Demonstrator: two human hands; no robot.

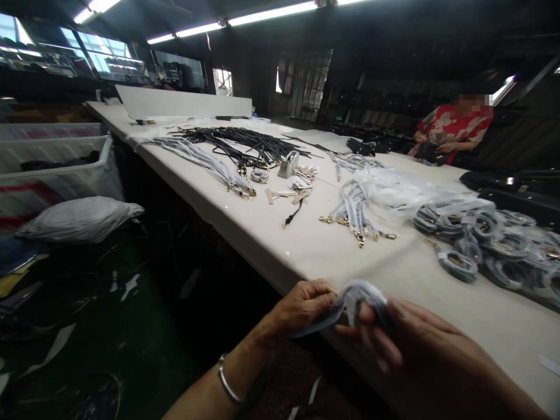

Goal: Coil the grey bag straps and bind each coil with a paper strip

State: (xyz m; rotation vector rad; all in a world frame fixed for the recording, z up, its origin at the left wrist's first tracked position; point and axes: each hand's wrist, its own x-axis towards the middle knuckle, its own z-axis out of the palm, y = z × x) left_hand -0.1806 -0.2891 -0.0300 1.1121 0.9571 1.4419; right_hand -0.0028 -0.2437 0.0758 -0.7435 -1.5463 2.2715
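Observation:
My left hand [301,306] and my right hand [411,344] meet at the near edge of the long white table [271,233]. Both are closed on one wrapped grey strap [359,297], which loops over the fingers of my right hand while my left hand pinches its other end. A silver bangle [227,382] sits on my left wrist. To the right lies a heap of coiled wrapped straps [485,239]. Straight wrapped straps with gold clasps [354,213] lie ahead of my hands.
Farther up the table are black straps [245,143], more grey straps [205,163], a tape dispenser [289,165] and paper tags [301,186]. A person in a red top [452,131] sits at the far right. White bins [52,169] and a white sack [79,219] stand left.

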